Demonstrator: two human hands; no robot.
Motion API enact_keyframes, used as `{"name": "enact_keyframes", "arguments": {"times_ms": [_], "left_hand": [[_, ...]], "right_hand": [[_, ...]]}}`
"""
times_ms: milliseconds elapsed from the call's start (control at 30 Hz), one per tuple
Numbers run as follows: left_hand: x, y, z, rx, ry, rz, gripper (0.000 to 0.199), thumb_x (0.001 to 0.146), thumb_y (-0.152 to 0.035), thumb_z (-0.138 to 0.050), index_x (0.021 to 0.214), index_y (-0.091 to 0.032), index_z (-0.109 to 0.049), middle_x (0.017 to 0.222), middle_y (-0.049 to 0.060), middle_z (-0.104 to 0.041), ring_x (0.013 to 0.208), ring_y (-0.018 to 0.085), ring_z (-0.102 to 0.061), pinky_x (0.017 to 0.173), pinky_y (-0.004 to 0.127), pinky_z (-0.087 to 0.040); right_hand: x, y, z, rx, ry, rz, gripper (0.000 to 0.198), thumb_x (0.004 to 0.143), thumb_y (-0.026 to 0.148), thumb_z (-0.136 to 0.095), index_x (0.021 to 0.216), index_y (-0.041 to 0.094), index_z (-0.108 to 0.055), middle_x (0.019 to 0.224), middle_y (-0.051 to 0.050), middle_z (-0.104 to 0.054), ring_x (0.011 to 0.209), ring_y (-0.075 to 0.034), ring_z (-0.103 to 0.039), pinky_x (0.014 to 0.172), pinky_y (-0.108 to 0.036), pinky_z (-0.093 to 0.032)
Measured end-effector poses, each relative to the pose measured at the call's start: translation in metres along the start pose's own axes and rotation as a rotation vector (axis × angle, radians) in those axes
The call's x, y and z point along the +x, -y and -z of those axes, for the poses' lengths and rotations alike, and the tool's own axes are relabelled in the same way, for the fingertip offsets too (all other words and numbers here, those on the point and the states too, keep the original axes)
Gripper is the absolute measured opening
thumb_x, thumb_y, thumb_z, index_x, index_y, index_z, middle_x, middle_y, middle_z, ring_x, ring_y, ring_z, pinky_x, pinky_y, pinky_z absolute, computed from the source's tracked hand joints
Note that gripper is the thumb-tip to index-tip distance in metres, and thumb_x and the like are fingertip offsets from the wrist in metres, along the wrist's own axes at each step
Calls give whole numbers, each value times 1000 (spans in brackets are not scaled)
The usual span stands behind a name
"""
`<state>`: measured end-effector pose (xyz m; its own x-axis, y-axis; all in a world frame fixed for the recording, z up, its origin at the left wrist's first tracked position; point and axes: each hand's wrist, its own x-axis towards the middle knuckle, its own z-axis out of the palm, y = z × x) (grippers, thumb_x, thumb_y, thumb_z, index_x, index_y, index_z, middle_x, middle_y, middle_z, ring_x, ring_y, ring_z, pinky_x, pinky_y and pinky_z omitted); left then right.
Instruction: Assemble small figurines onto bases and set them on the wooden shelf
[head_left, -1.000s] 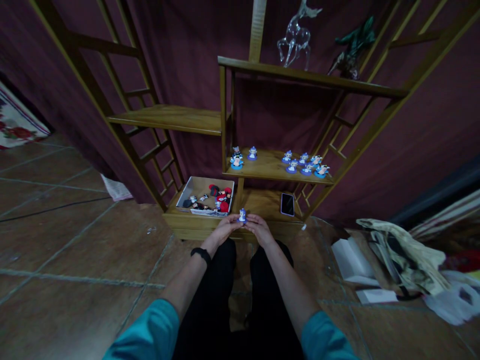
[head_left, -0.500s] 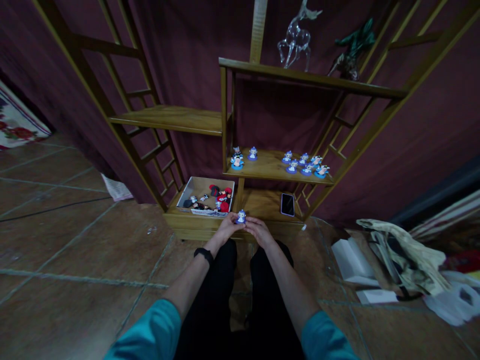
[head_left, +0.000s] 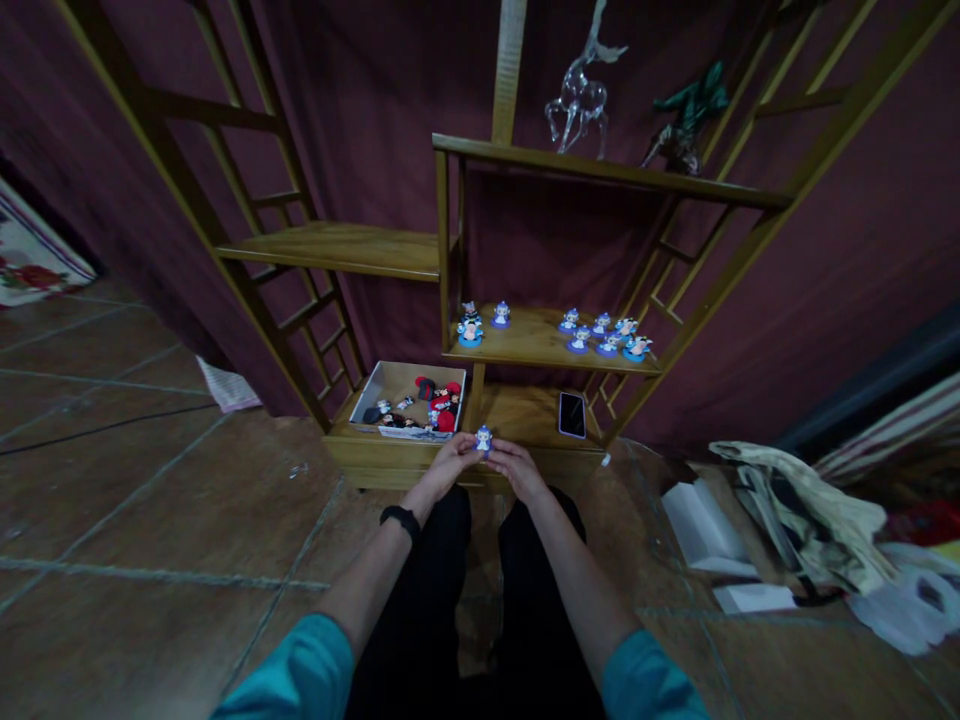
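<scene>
Wooden rack (head_left: pixel 525 160) against a maroon curtain, largest item and the reference for all below. Its middle shelf (head_left: pixel 540 345) carries two clusters of blue figures (head_left: pixel 600 335). Its top shelf carries a glass deer (head_left: pixel 577 90) with a green figure beside it. Box (head_left: pixel 409 397) of red and black toys sits on the rack's bottom board, left side; phone (head_left: pixel 571 414) lies flat on the same board, right side. Paper and bags on the floor right of the rack. Left hand (head_left: pixel 448 464) and right hand (head_left: pixel 517 467) meet at the rack's bottom front edge, between box and phone. Both grips pinched on one small blue figure (head_left: pixel 484 438), upright between the fingertips, held just above the board edge.
</scene>
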<state>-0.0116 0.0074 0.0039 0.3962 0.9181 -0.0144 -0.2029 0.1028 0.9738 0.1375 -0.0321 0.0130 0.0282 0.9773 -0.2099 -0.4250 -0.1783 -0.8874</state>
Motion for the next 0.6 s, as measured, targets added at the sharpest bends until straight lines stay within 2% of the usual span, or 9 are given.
{"name": "enact_keyframes", "arguments": {"times_ms": [133, 333, 600], "left_hand": [[2, 1, -1, -6, -48, -3, 33, 57, -24, -75, 83, -15, -57, 84, 3, -64, 80, 14, -58, 78, 28, -42], [3, 2, 0, -18, -56, 3, 33, 57, -24, -76, 83, -14, -58, 80, 2, -64, 76, 13, -59, 78, 28, -44], [2, -1, 0, -183, 8, 80, 29, 64, -25, -72, 87, -13, -59, 83, 5, -65, 79, 14, -63, 86, 33, -44]], "right_hand": [[-2, 2, 0, -54, 15, -21, 40, 53, 29, -75, 91, 19, -67, 91, -5, -69, 83, -18, -63, 71, -28, -46], [-2, 3, -1, -52, 51, -41, 41, 55, 31, -74, 93, 18, -67, 91, -6, -69, 81, -16, -62, 70, -26, -45], [-2, 0, 1, -60, 17, -17, 42, 57, 36, -73, 95, 18, -67, 86, -6, -69, 76, -16, -62, 68, -27, -46]]}}
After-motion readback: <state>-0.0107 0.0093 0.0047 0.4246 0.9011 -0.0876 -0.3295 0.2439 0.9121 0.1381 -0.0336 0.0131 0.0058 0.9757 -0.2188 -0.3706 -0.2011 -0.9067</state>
